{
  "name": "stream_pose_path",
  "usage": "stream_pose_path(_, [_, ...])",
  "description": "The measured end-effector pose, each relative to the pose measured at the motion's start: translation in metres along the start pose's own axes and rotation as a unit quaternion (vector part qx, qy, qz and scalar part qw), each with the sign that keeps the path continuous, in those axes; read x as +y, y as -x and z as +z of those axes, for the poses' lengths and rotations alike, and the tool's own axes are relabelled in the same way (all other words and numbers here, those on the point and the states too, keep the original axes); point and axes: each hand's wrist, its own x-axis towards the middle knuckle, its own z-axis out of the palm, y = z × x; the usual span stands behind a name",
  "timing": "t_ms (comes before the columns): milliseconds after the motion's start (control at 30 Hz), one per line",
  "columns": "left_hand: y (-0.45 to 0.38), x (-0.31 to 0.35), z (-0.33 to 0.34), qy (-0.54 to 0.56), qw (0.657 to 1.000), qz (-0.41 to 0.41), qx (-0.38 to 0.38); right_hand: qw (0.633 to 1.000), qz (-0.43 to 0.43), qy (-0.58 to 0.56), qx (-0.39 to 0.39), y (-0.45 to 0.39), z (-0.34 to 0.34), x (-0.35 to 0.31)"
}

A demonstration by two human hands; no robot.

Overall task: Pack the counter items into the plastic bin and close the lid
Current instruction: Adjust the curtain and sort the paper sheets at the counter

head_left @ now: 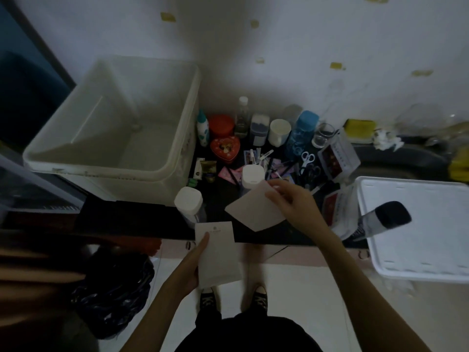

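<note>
1. The left hand (pixel 195 260) is held low in front of the body, forearm angled up from the lower edge, fingers laid along a white paper packet (pixel 217 255) with the thumb closed against its left side.
2. The right hand (pixel 289 199) is reached forward over the dark desk (pixel 142 224), wrist bent, fingertips pinched on the upper corner of a pale card (pixel 253 212) raised just above the surface.
3. The plastic bin (pixel 114 123) is seen open at the left end of the desk.
4. Its white lid (pixel 418 224) is lying at the right, a dark-capped bottle (pixel 380 219) resting on it.
</note>
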Motion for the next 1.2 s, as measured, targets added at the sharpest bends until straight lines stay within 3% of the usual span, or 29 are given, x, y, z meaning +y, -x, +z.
stream_pose_path(167, [-0.002, 0.012, 0.024, 0.033, 0.997, 0.026, -0.064, 0.98, -0.02, -0.048, -0.192, -0.01, -0.041, -0.016])
stream_pose_path(333, [0.0, 0.022, 0.051, 0.028, 0.995, 0.017, -0.096, 0.96, -0.036, -0.035, -0.277, -0.017, -0.021, -0.018])
stream_pose_path(567, [-0.001, 0.023, 0.073, -0.058, 0.987, -0.009, -0.152, 0.972, -0.054, 0.053, -0.221, -0.021, 0.012, -0.004])
stream_pose_path(667, [-0.001, 0.021, 0.077, -0.108, 0.985, 0.005, -0.136, 0.987, -0.061, 0.034, -0.143, -0.016, 0.012, -0.001])
stream_pose_path(900, [-0.005, 0.019, 0.085, -0.158, 0.976, 0.077, -0.13, 0.997, -0.057, -0.024, -0.04, -0.005, 0.003, 0.007])
stream_pose_path(1100, [-0.003, 0.028, 0.091, -0.224, 0.953, 0.145, -0.146, 0.98, 0.036, -0.141, -0.134, 0.02, -0.032, 0.026])
stream_pose_path(1200, [-0.004, 0.033, 0.098, -0.271, 0.933, 0.189, -0.143, 0.976, 0.045, -0.184, -0.109, 0.029, -0.038, 0.028])
